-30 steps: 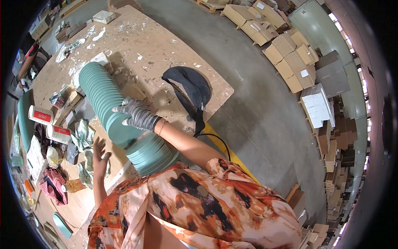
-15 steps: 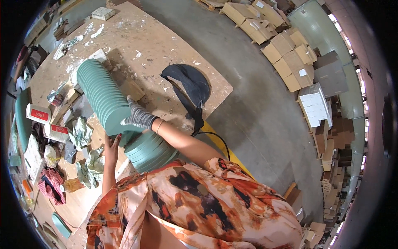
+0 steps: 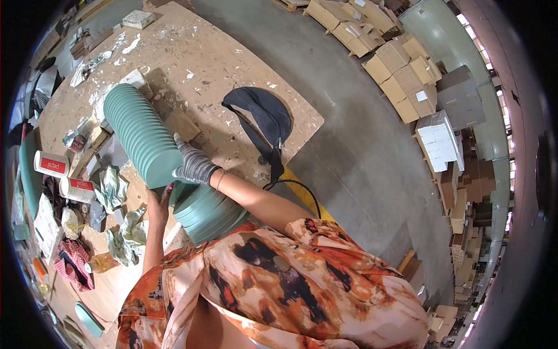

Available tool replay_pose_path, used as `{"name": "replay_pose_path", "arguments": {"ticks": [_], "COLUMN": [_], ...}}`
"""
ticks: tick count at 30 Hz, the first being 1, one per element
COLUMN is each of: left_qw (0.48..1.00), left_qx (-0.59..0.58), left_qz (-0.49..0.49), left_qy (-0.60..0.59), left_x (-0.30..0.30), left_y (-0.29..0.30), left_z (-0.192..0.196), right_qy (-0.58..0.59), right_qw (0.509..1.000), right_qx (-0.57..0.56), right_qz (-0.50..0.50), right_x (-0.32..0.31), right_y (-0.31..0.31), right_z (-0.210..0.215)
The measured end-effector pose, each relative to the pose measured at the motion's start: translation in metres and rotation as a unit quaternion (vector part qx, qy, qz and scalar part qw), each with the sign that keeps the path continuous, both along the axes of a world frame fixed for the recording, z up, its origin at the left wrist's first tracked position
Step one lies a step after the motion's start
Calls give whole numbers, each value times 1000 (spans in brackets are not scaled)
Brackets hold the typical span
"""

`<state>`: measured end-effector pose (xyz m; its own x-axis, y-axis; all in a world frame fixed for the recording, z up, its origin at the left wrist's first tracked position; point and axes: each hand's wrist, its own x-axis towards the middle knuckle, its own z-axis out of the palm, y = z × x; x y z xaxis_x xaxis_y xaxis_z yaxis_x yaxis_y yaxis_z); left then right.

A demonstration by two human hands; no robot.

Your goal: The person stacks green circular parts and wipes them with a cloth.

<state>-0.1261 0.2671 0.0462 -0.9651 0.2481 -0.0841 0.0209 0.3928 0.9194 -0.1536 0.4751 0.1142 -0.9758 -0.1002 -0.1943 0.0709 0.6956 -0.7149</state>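
Observation:
A long row of green round discs point(image 3: 131, 125) leans on edge across the worktable, its flat end disc facing me. My right hand point(image 3: 197, 163), in a grey striped glove, grips the right side of that near end, with the thumb on the disc's face. At its lower left edge is my bare left hand point(image 3: 157, 203), thumb raised and touching the disc, the other fingers partly hidden beneath it. Close to my body, below both hands, a second stack of green discs point(image 3: 209, 212) lies nearly flat.
The wooden worktable point(image 3: 232, 64) has white paint flecks. A black bag point(image 3: 261, 113) with a strap lies right of the discs. Left are two paper cups point(image 3: 78, 189), crumpled paper point(image 3: 113, 189) and a red checked cloth point(image 3: 74, 264). Cardboard boxes point(image 3: 401, 81) line the floor beyond.
The view has shifted slightly. My left thumb is a little higher against the near disc; both hands otherwise stay at the same end of the row.

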Motion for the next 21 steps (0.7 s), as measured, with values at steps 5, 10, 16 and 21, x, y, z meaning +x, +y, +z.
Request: {"name": "replay_pose_path", "arguments": {"ticks": [5, 10, 16, 21], "left_qw": [995, 988, 970, 973], "left_qx": [82, 76, 162, 155], "left_qz": [-42, 134, 2, -165], "left_qy": [-48, -1, 181, 37], "left_x": [-6, 16, 44, 53], "left_y": [-11, -15, -10, -3], "left_z": [-7, 4, 107, 109], "right_qy": [21, 107, 78, -37], "right_qw": [999, 984, 991, 978], "right_qx": [-26, -133, -13, -96], "right_qz": [8, -43, 108, 181], "right_x": [-1, 18, 74, 81], "right_y": [5, 26, 43, 50], "right_z": [3, 17, 63, 50]}}
